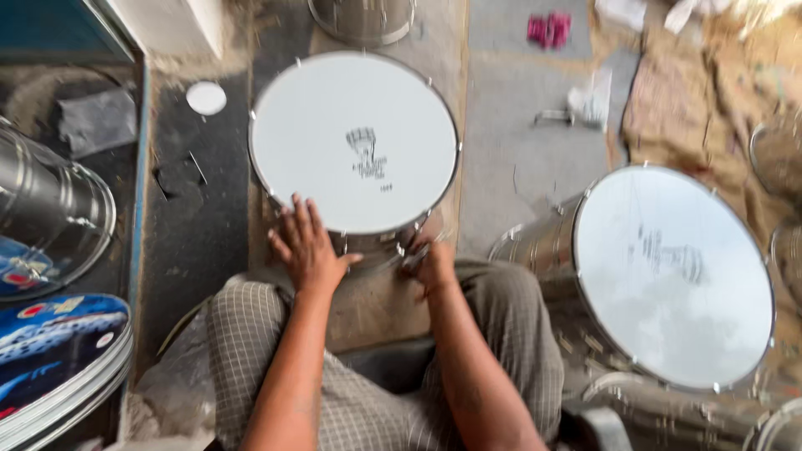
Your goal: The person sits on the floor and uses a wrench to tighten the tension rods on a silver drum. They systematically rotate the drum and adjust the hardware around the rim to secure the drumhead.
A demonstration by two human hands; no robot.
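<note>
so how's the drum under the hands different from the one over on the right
The drum under the hands stands upright, its round white head facing straight up; the drum on the right is tipped, showing its shiny metal side. The left hand rests on the near rim of the first and the right hand works at its edge, while nobody touches the second. Both have white heads with a dark printed mark and metal rims.

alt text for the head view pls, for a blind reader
Seen from above, a seated person's left hand rests flat on the near edge of a white-headed metal drum, while the right hand grips a small tool at its rim. A second drum lies tilted to the right, on a cluttered floor.
</note>
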